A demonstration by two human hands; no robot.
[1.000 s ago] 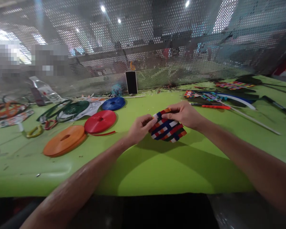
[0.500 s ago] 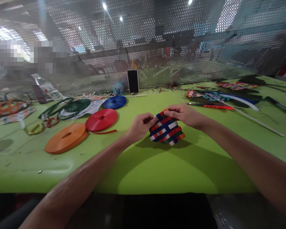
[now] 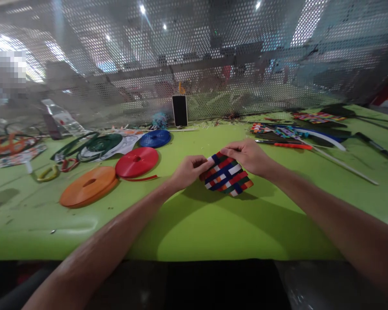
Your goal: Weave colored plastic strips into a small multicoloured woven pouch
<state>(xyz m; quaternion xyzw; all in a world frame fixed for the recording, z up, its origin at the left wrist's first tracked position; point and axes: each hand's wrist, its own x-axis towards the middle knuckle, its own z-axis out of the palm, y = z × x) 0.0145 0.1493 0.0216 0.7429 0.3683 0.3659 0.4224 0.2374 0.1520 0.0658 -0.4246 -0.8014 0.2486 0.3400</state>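
Both of my hands hold a small woven piece of flat strips (image 3: 225,174) in red, blue, white, green and orange, tilted just over the green table (image 3: 194,232). My left hand (image 3: 191,170) pinches its upper left edge between thumb and fingers. At the top edge, my right hand (image 3: 247,157) grips it with the thumb in front; the other fingertips are hidden behind. Short strip ends stick out at the piece's lower right. Left of my hands lie a red strip roll (image 3: 136,162), an orange roll (image 3: 89,186) and a blue roll (image 3: 155,138).
A dark green coil (image 3: 105,144) lies at the back left near a clear bottle (image 3: 63,117). A phone-like dark slab (image 3: 180,110) stands against the perforated screen (image 3: 213,77). To the right are a red-handled tool (image 3: 292,146), a pale stick (image 3: 345,165) and other woven pieces (image 3: 318,117).
The woven piece has tilted slightly, showing a little more of its face. My right hand has shifted slightly left along its top edge. Both hands keep their grip.
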